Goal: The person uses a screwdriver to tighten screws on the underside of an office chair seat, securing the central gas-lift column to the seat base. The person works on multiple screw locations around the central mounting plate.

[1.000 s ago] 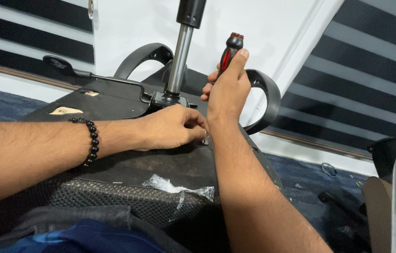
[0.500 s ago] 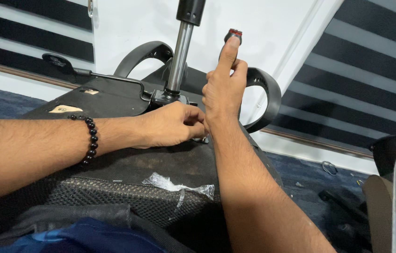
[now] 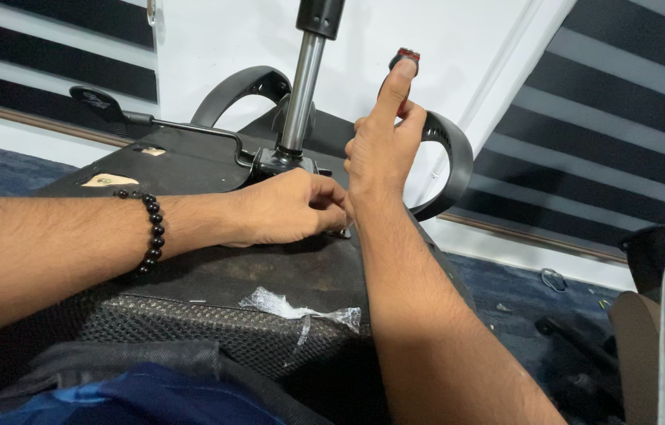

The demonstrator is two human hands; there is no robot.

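Head view, centre frame | I see right hand (image 3: 384, 153) gripping red-and-black-handled screwdriver (image 3: 404, 61), long axis upright | left hand (image 3: 289, 208) pinches closed at its tip, touching, on black upturned chair seat underside (image 3: 191, 165).

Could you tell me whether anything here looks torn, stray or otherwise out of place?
Yes. A crumpled scrap of clear plastic wrap lies loose on the underside of the upturned chair seat, near the mesh edge. Two pale patches on the black seat bottom look like torn remnants or scuffs; I cannot tell which.
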